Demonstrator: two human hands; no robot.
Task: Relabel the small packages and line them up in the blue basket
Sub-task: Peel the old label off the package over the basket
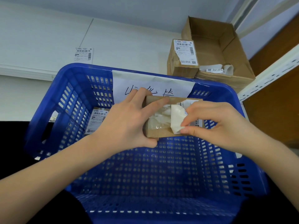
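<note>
Held above the basket (50, 101) toward 12 o'clock: a small box (155, 133), gripped at its 9 o'clock end by the left hand (127, 120), thumb under the near edge and fingers (159, 102) curled over the top. Pinched between thumb and forefinger of the right hand (215, 125): the loose corner of the old label (176, 120), half peeled and folded back toward 3 o'clock, with torn white residue and wrinkled tape showing on the bared face. Likely trouble first: tearing. Pulled too fast or too steeply, probably more paper left behind in shreds, giving a lumpy face for the new label to sit on. Second: cardboard skin lifting with the adhesive, or the tape strip coming away and loosening the box's seam. Third: slipping. Gripped only at one end, so a hard tug toward 3 o'clock liable to twist the box out of the left hand and drop it into the basket, perhaps against the labelled box (97, 120) lying at 10 o'clock by the basket wall. Fourth: sticky scrap clinging to the right fingers and falling among finished packages. Waiting outside the basket at 1 o'clock: another labelled box (182, 62) beside an open carton (226, 46); at 11 o'clock on the table (40, 38), a spare label (83, 54). Mix-up of done and undone boxes possible if the stripped one goes down unlabelled.
</note>
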